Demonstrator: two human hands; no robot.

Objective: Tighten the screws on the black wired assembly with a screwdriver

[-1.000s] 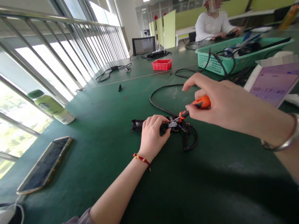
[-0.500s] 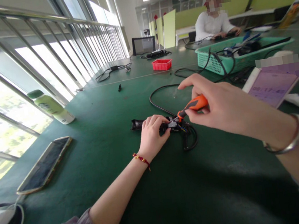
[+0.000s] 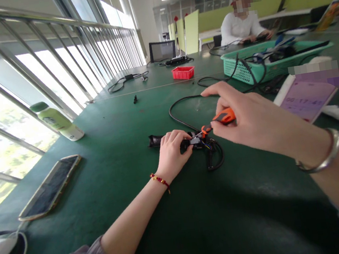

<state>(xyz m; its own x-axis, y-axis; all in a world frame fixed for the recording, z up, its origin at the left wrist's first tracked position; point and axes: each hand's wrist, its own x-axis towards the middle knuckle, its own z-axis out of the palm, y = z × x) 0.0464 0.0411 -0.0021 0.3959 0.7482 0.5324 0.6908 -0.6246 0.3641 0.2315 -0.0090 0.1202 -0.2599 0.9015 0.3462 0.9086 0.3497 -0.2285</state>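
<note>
On the green table lies a black handheld device (image 3: 156, 141) with a tube-like end to the left and its right part opened, showing small wires. My left hand (image 3: 174, 149) is closed around its middle, pressing it to the tabletop. An orange and dark grey screwdriver (image 3: 224, 116) is gripped between the thumb and fingers of my right hand (image 3: 241, 118), its index finger raised. The screwdriver's thin shaft slants down left to the opened part; its exact tip is too small to make out. A black cable (image 3: 175, 113) curves away behind the device.
A green basket (image 3: 234, 68) of cables and a small red tray (image 3: 183, 73) stand farther back. At left are a phone (image 3: 51, 187) and a bottle (image 3: 58, 121). A propped screen (image 3: 308, 95) stands at right. Another person (image 3: 242, 27) sits across the table.
Almost nothing differs. The screwdriver handle has turned slightly in my right hand, while my left hand keeps its hold on the black device.
</note>
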